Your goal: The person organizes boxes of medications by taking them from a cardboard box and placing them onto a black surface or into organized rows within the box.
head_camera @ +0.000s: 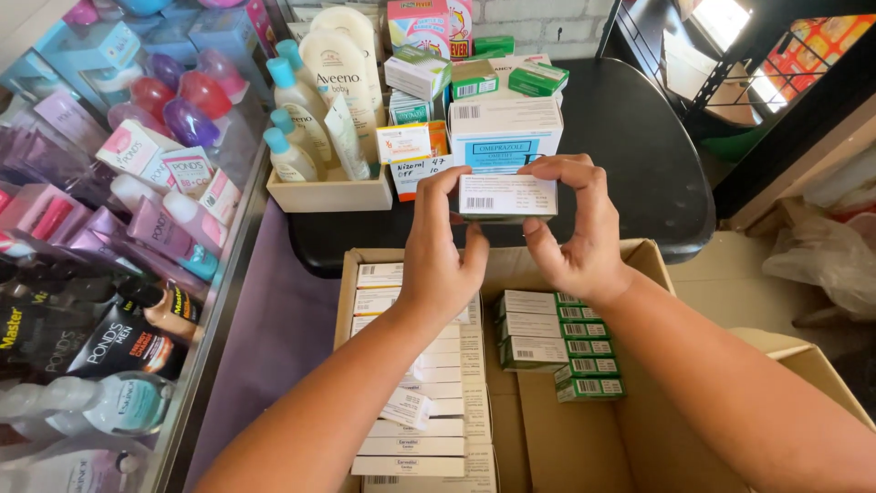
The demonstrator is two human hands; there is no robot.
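— What are the hands doing right now?

— Both are holding up one small white box (507, 196) with a green edge. The left hand (438, 260) is pinching its left end, thumb below and fingers on top; the right hand (575, 233) is gripping the right end the same way. So each grip is closing narrowly on that box.

— Where is the box sitting in the scene?

— It is hovering in the air above the far edge of an open cardboard carton (639, 438), just in front of the round black table (630, 155).

— What is lying in the carton?

— Rows of flat white packs (415, 429) are filling the left part, and a stack of green-and-white boxes (561, 342) is resting to the right, under the right wrist.

— And on the table?

— A larger white and blue box (505, 132) is standing right behind the held one, beside a wooden tray (330, 194) carrying lotion bottles (306, 110). A glass display case (119, 228) of cosmetics is running along the left.
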